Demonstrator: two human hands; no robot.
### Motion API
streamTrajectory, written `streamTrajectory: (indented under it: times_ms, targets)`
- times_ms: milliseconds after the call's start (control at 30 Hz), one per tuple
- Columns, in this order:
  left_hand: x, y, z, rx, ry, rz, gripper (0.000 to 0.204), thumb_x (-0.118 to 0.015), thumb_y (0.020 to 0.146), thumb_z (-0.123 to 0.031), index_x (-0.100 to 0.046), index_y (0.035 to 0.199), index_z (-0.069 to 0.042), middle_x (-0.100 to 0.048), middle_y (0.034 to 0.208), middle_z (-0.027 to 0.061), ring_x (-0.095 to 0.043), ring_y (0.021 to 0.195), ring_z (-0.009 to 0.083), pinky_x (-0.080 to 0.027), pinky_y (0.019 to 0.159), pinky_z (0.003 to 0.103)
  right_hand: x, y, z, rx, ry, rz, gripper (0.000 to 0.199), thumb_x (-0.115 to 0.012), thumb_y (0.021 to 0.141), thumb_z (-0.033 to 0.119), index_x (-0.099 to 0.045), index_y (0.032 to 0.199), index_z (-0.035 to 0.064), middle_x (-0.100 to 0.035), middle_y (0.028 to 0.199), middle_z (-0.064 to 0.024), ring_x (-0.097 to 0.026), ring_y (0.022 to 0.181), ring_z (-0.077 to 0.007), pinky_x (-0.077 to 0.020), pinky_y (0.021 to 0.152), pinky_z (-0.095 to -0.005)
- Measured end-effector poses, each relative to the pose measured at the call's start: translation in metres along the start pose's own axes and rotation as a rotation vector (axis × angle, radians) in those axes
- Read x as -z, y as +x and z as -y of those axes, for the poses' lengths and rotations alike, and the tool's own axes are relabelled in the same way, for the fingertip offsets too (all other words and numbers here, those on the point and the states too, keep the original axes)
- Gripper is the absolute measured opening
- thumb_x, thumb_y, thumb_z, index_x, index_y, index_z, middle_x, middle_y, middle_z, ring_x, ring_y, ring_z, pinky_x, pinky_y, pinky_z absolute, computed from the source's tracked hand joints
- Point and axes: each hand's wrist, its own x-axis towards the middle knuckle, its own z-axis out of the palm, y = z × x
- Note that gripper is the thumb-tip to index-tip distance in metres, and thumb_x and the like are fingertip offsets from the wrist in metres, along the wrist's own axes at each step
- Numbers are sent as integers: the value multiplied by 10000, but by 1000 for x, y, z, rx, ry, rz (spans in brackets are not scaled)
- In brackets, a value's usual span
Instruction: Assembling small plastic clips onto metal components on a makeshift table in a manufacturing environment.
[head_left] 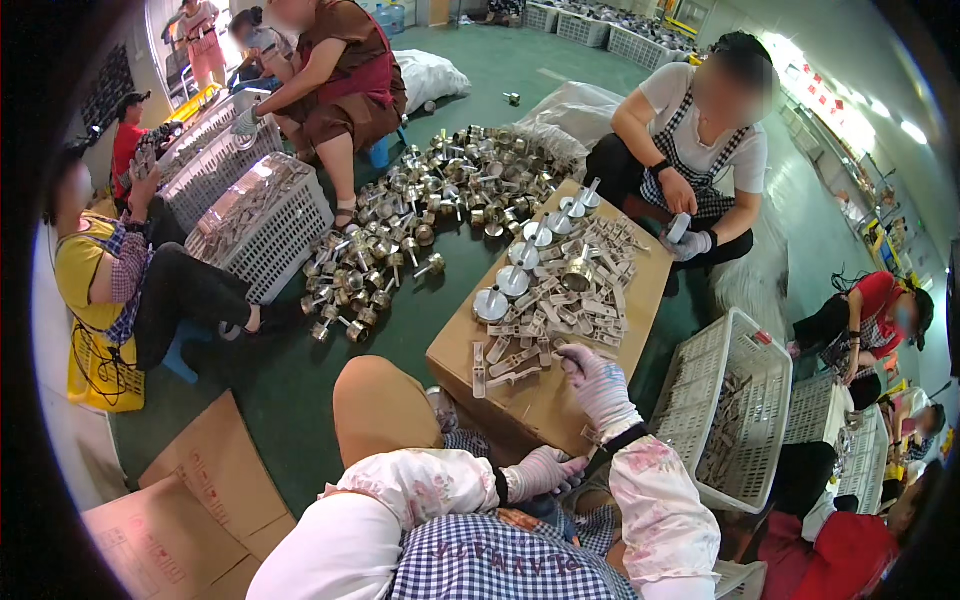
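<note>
My right hand (596, 382), in a white glove, reaches onto a cardboard box (540, 405) used as a table and touches the near edge of a heap of pale handle parts (560, 300). A row of shiny metal lids (515, 280) stands along the box's left side. My left hand (540, 470), also gloved, rests low near my lap with fingers curled; what it grips is hidden. Floral sleeve covers sit on both forearms.
A pile of metal pots (420, 215) covers the green floor beyond the box. White plastic baskets stand at the right (735, 400) and the far left (265, 225). A person across the box (690, 150) holds a part; others sit around. Flattened cardboard (200, 500) lies at lower left.
</note>
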Motion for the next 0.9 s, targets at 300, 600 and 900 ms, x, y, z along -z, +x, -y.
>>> streamTrajectory:
  times_ms: [300, 600, 900]
  targets:
    - [2, -1, 1, -97, 209, -85, 499, -585, 955, -524, -715, 969, -42, -696, 778, 51, -636, 641, 142, -496, 580, 287, 33, -43, -24, -383, 1123, -84, 317, -543, 1022, 294, -630, 1084, -5, -657, 1026, -95, -661, 972, -195, -552, 858, -349]
    - [6, 4, 4, -170, 392, -94, 499, -567, 977, -488, -696, 1082, -17, -676, 799, 72, -603, 712, 160, -508, 656, 312, 68, -98, -60, -399, 700, -317, 175, -699, 920, 127, -617, 1027, 15, -638, 879, -43, -576, 797, -113, -484, 736, -259]
    - [0, -11, -9, -411, 345, -171, 408, -601, 975, -385, -668, 1108, -5, -671, 837, 70, -599, 817, 186, -508, 791, 333, 61, -114, -106, -452, 607, -348, 268, -645, 956, 162, -667, 1149, -23, -704, 982, -55, -623, 899, -110, -508, 828, -277]
